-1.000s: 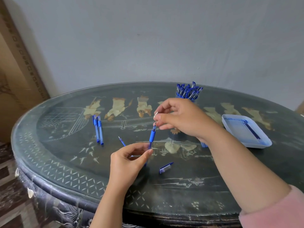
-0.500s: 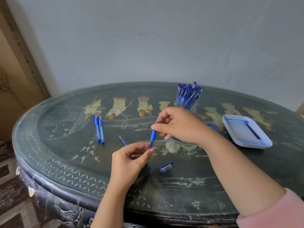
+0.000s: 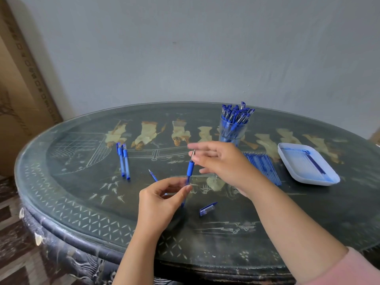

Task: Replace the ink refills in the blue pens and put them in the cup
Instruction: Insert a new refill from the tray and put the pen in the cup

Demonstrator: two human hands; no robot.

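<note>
Head view: a clear round cup [image 3: 232, 131] stands at the back of the table [image 3: 82, 194]. It is packed with blue pens [image 3: 236, 114], caps up. To its right sits a flat white tray [image 3: 296, 163] with round corners and blue ink smears. One thin refill [image 3: 315, 164] lies in it. A neat row of blue refills [image 3: 264, 167] lies on the table between cup and tray. The table is dark, round and shiny, with pale painted people on it. Two capped pens [image 3: 123, 161] lie side by side on the left. A loose refill [image 3: 153, 175] and a see-through blue cap [image 3: 207, 209] lie near the hands.

The left hand [image 3: 162, 200] has a tight grip: thumb and fingers pinch the low end of a pen [image 3: 190, 167]. The pen stands almost upright above the table, metal tip up. The right hand [image 3: 222, 163] is blurry. Its grip is wide open, fingers straight, and holds nothing. Its fingers are right by the pen's tip. I cannot tell if they touch it.
</note>
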